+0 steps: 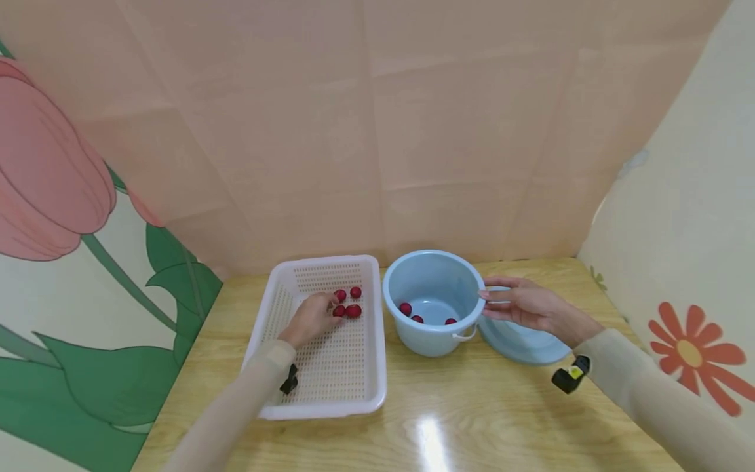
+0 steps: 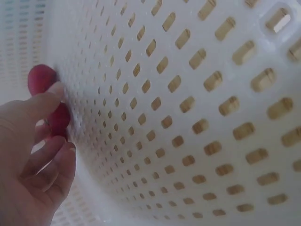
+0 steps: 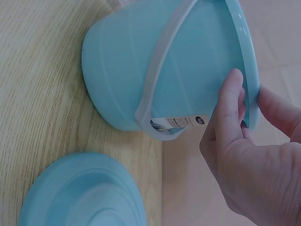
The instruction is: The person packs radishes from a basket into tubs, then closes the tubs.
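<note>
In the head view my left hand [image 1: 312,318] reaches into a white perforated basket [image 1: 377,367]. Thumb and fingertips pinch a small red round thing [image 2: 59,119], and a second red one [image 2: 41,78] sits beside it, partly behind the thumb. Several such red things [image 1: 355,292] lie together toward the basket's far right. My right hand [image 1: 525,305] grips the rim of a light blue bucket [image 1: 433,341] at its right side, thumb on one face of the rim and fingers on the other. Three red round things [image 1: 405,309] show inside the bucket.
A light blue round lid [image 1: 525,347] lies on the wooden table [image 1: 472,413], right of the bucket and partly under my right forearm. The bucket's pale handle [image 1: 466,335] hangs down its front side. Behind the table rises a covered wall [image 1: 377,164].
</note>
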Tool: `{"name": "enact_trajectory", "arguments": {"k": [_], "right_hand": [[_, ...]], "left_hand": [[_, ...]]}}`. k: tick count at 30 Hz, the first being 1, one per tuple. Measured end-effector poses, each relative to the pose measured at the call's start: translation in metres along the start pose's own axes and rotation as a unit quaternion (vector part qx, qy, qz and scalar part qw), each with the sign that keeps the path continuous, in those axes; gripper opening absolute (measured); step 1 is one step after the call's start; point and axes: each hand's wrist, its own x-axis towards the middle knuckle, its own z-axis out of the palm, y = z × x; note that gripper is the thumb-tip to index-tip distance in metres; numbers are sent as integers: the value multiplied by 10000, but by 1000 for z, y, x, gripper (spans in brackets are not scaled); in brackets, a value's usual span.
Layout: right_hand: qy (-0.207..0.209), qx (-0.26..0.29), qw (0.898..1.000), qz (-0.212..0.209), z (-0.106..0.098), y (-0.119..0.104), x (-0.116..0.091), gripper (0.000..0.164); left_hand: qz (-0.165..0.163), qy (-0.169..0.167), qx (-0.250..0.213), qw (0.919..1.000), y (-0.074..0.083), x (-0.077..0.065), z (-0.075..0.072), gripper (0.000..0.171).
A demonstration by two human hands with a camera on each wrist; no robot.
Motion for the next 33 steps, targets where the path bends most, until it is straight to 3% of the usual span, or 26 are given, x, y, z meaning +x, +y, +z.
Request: {"name": "enact_trajectory", "arguments": {"k": [9, 19, 22, 26, 33], "right_hand": [[3, 18, 10000, -12, -1, -2, 1, 36], [-68, 66, 9999, -48, -1, 1, 1, 31], [-36, 31, 10000, -57, -1, 1, 0, 32], [-12, -2, 10000, -53, -1, 1, 0, 34], [1, -54, 10000, 0, 1, 0, 0, 47]], "left_hand": [[256, -24, -17, 9997, 2, 5, 2, 29], [-139, -207, -201, 9995, 4, 8, 0, 16], [-252, -205, -318, 9990, 5, 8, -2, 18], [-142, -23, -468, 9988, 5, 7, -5, 20], [-212, 190, -964, 9949, 9, 3, -11, 29]]}}
